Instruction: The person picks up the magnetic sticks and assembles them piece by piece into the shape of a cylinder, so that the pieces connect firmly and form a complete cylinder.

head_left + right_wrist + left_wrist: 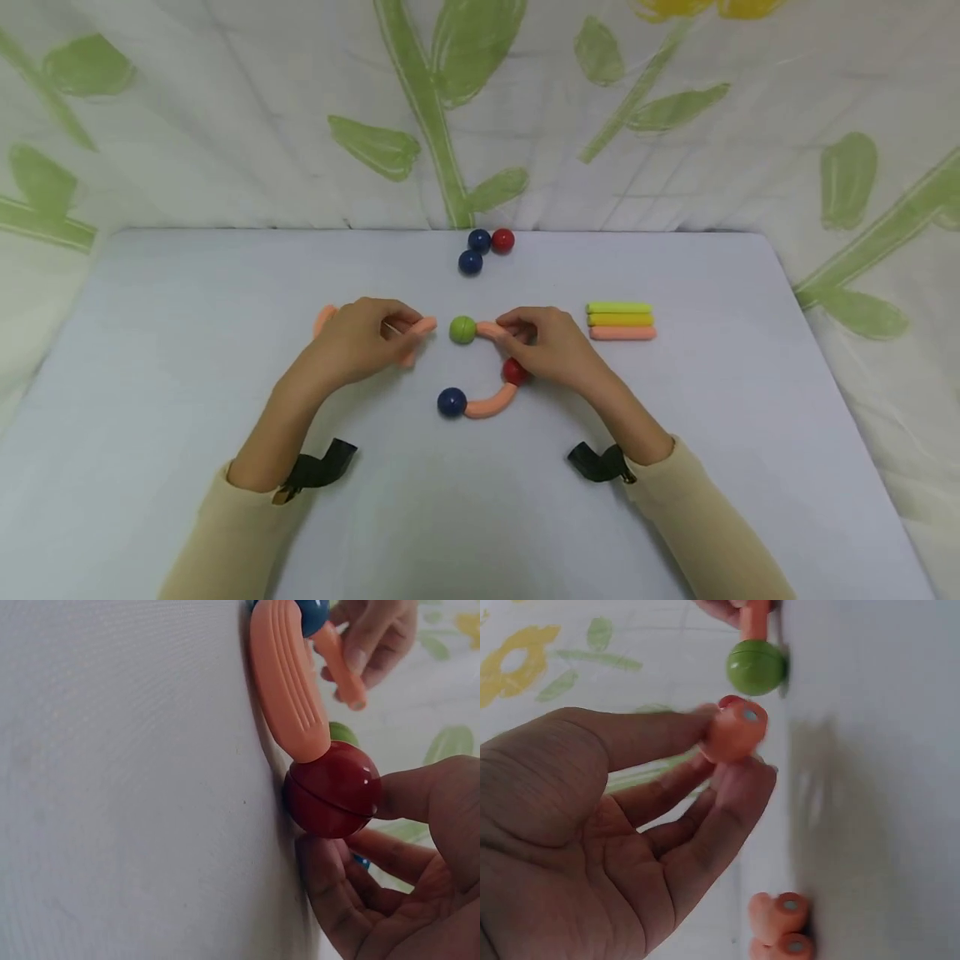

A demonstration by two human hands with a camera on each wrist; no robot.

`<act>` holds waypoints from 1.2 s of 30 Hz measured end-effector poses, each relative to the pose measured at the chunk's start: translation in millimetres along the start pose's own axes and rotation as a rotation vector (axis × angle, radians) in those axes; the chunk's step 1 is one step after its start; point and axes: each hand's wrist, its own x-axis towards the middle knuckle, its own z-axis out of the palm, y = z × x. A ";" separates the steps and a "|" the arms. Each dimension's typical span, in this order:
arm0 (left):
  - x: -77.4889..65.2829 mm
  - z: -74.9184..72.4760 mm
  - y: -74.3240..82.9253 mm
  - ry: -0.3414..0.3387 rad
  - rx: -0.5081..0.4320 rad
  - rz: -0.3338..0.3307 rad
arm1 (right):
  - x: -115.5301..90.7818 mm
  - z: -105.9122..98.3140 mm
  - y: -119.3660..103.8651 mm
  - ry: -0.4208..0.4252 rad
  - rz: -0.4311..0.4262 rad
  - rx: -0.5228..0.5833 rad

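My left hand (363,337) pinches a curved orange magnetic rod (425,325) between thumb and fingertips, raised above the table. Its metal-tipped end (751,715) faces the left wrist camera. To its right is a green ball (462,330), apart from that rod and joined to another orange rod (488,330). My right hand (551,342) grips this second rod; its far end is hidden by the fingers. A red ball (334,790) lies beside the right fingers, joined to a lower curved orange rod (491,405) ending at a blue ball (452,402).
More curved orange rods (324,320) lie beneath and beside the left hand. At the back edge sit two blue balls (470,262) and a red ball (503,241). Lime, yellow and orange straight rods (621,320) lie side by side at right. A leaf-patterned cloth (262,167) hangs behind the white table (465,517).
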 end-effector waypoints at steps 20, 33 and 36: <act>-0.6 18.9 -11.2 -0.083 -0.197 -0.040 | 1.6 -2.9 -1.3 -0.041 0.033 -0.010; -4.8 19.0 -4.9 -0.069 -0.214 -0.089 | 1.0 -0.2 -0.3 -0.042 0.013 -0.012; -4.4 19.2 -6.9 -0.051 -0.234 -0.071 | 1.2 -1.2 -2.1 -0.040 0.013 -0.017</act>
